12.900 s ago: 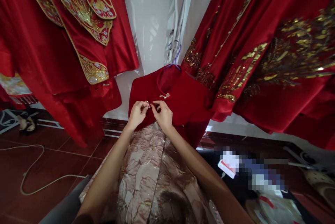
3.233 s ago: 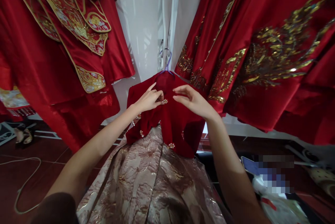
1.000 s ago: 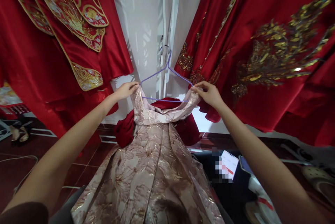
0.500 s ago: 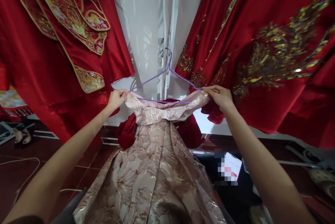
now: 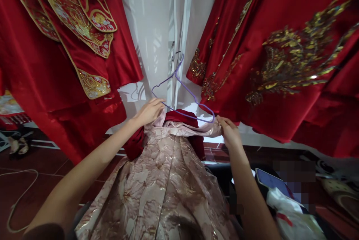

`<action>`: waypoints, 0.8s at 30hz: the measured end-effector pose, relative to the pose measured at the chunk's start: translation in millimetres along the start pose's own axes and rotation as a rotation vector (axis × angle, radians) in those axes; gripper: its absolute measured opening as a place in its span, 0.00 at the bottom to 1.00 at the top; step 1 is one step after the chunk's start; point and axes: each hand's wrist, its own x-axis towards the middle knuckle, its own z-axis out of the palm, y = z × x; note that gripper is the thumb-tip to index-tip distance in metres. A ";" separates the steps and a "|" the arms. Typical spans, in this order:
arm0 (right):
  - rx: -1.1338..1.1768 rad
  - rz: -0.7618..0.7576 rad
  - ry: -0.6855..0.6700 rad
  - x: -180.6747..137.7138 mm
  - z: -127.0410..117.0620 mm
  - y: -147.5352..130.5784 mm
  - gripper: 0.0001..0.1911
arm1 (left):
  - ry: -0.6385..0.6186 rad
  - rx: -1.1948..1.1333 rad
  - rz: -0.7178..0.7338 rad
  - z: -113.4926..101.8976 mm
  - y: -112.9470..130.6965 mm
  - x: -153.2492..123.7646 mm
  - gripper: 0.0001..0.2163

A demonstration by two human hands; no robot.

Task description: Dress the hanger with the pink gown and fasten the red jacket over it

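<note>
A pink and gold brocade skirt [image 5: 165,180] spreads below me, its waistband gathered under a tilted purple wire hanger [image 5: 182,90]. My left hand [image 5: 150,111] grips the waistband's left end, fingers closed on the cloth. My right hand [image 5: 228,131] pinches the waistband's right end at the hanger's lower right corner. A dark red velvet jacket [image 5: 179,116] hangs bunched behind the waistband, drooping on both sides.
Red satin robes with gold embroidery hang at the left [image 5: 64,52] and at the right [image 5: 280,56]. A white wall [image 5: 157,26] is behind. A cord [image 5: 17,199] lies on the dark red tiled floor. A phone [image 5: 270,180] and bags sit at the lower right.
The hanger has tipped, its right end lower. Both hands have dropped and drawn closer together with the waistband. Several seconds back they were at the red jacket's clasps.
</note>
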 end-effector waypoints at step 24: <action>-0.280 -0.538 0.062 -3.3 79.8 -90.4 0.17 | -0.228 -0.043 0.062 37.4 36.9 22.8 0.11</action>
